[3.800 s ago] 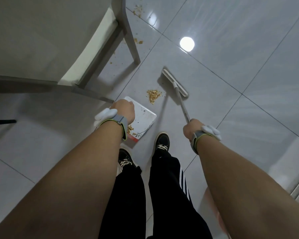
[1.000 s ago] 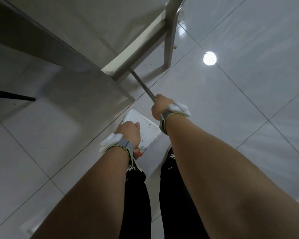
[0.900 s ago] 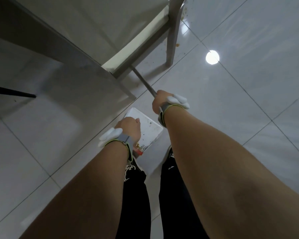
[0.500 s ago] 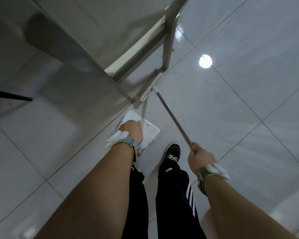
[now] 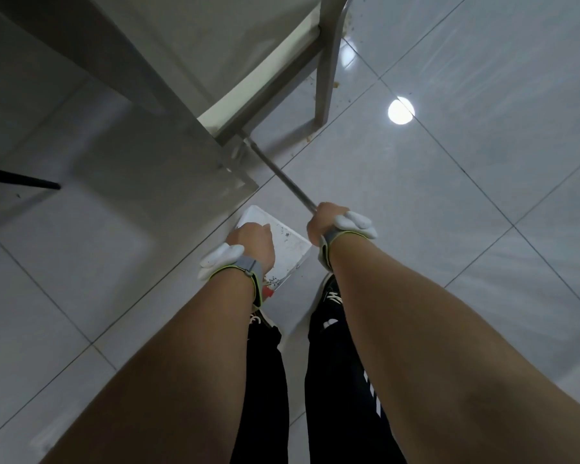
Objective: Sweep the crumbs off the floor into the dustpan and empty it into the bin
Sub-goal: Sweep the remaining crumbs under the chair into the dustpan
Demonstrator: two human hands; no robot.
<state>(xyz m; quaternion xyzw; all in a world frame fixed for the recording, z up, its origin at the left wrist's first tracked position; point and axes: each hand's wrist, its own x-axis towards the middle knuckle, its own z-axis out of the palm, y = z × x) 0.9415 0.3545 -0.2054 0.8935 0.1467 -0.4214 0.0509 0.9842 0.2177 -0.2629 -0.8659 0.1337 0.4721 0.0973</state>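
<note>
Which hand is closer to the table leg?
Right. The right hand grips the broom handle below the table leg; the left hand holds the dustpan, farther away.

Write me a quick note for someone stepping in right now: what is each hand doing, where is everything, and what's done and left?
Left hand: closed on the white dustpan, held low over the floor tiles.
Right hand: closed on the broom handle, which reaches under the table; the broom head is hidden.
Done: some crumbs already lie in the dustpan.
Left: crumbs near the table leg remain to be swept up, then empty the dustpan into the bin, which is not in view.
</note>
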